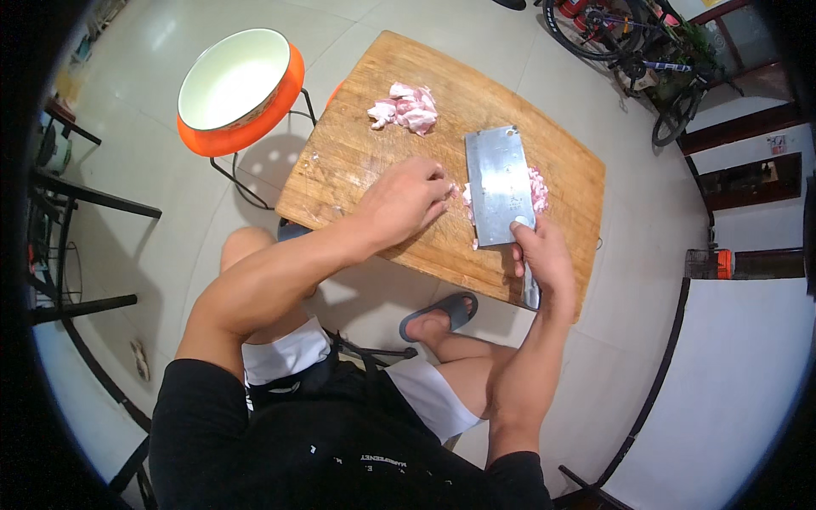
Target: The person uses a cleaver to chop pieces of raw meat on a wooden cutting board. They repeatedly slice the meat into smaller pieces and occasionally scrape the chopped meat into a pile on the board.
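Note:
My right hand grips the handle of a broad steel cleaver, whose blade lies nearly flat over the wooden cutting board. Small chopped bits of pink, fatty meat show along the blade's right side, and a few more at its left edge; the blade hides the rest. Left of the cleaver, my left hand rests on the board with curled fingers, a small piece of meat at the fingertips. A pile of larger pale pink meat pieces lies toward the board's far left.
An orange stool stands left of the board, bearing a white enamel basin. Black metal legs jut in at the far left. Bicycles lean at the far right. My slippered foot is below the board's near edge.

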